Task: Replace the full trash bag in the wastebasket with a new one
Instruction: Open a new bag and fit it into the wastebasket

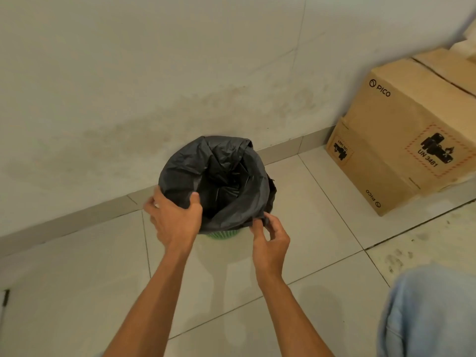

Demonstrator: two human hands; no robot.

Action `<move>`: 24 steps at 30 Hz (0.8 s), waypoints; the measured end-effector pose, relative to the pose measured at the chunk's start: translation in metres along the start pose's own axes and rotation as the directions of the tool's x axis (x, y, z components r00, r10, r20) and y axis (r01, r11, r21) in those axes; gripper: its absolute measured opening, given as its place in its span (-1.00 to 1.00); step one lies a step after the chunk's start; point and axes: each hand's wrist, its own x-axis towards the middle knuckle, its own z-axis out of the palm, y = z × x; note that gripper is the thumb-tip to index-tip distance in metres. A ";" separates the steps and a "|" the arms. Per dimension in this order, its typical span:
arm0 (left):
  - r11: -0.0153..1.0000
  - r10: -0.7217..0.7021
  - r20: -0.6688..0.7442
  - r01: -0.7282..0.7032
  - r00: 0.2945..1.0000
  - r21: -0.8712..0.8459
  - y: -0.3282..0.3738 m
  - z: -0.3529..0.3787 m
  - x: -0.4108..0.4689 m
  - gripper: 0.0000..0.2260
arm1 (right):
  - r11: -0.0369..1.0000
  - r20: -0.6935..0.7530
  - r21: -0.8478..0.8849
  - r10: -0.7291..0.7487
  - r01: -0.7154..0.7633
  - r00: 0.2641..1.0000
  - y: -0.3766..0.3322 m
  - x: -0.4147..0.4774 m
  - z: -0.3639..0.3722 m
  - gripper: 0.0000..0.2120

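Observation:
A black trash bag lines a green wastebasket that stands on the tiled floor against the wall. The bag's mouth is open and its edge is folded over the rim, hiding most of the basket. My left hand grips the bag's near-left edge, thumb inside the opening. My right hand pinches the bag's near-right edge between thumb and fingers. What lies inside the bag is dark and cannot be made out.
A large cardboard box stands on the floor at the right, against the wall. A pale blue trouser knee fills the lower right corner. White tiled floor stretches to the left and in front of the basket.

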 end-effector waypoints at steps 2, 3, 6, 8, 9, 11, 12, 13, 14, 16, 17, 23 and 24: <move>0.990 0.139 -0.005 -0.139 0.990 0.013 -0.001 -0.001 0.011 -0.27 | 0.988 -0.005 0.099 0.117 -0.116 0.993 -0.002 0.005 0.002 -0.86; 0.983 0.185 0.014 -0.185 0.983 -0.007 -0.002 0.000 0.014 -0.31 | 0.969 0.000 0.173 0.181 -0.179 0.983 -0.004 0.006 0.003 -0.85; 0.980 0.188 -0.006 -0.188 0.982 -0.066 -0.006 0.009 0.016 -0.43 | 0.902 0.029 0.323 0.293 -0.287 0.956 -0.008 0.009 0.006 -0.82; 0.980 0.148 -0.062 -0.154 0.987 -0.124 -0.008 0.013 0.014 -0.41 | 0.854 0.068 0.386 0.351 -0.349 0.934 -0.012 0.011 0.008 -0.85; 0.979 0.139 -0.080 -0.149 0.987 -0.136 -0.009 0.015 0.014 -0.40 | 0.829 0.092 0.411 0.376 -0.379 0.922 -0.015 0.012 0.009 -0.85; 0.980 0.139 -0.100 -0.151 0.985 -0.127 -0.009 0.018 0.015 -0.39 | 0.779 0.138 0.454 0.419 -0.433 0.897 -0.022 0.015 0.012 -0.85; 0.981 0.146 -0.109 -0.159 0.983 -0.116 -0.009 0.019 0.015 -0.38 | 0.757 0.148 0.471 0.439 -0.453 0.886 -0.024 0.016 0.014 -0.85; 0.980 0.155 -0.119 -0.168 0.981 -0.106 -0.010 0.020 0.015 -0.38 | 0.741 0.144 0.485 0.457 -0.465 0.878 -0.027 0.017 0.016 -0.82; 0.980 0.162 -0.126 -0.175 0.979 -0.097 -0.010 0.021 0.015 -0.37 | 0.738 0.123 0.484 0.474 -0.469 0.872 -0.028 0.018 0.018 -0.77; 0.980 0.165 -0.133 -0.178 0.977 -0.094 -0.010 0.023 0.013 -0.36 | 0.766 0.079 0.453 0.475 -0.456 0.877 -0.029 0.019 0.019 -0.72; 0.979 0.163 -0.138 -0.177 0.977 -0.097 -0.011 0.024 0.013 -0.36 | 0.779 0.071 0.440 0.465 -0.446 0.883 -0.030 0.019 0.020 -0.74; 0.980 0.155 -0.177 -0.174 0.972 -0.097 -0.009 0.027 0.008 -0.37 | 0.653 0.165 0.589 0.480 -0.476 0.862 -0.043 0.007 0.016 -0.80; 0.979 0.154 -0.181 -0.174 0.971 -0.101 -0.009 0.028 0.007 -0.37 | 0.610 0.189 0.624 0.488 -0.488 0.852 -0.044 0.004 0.015 -0.81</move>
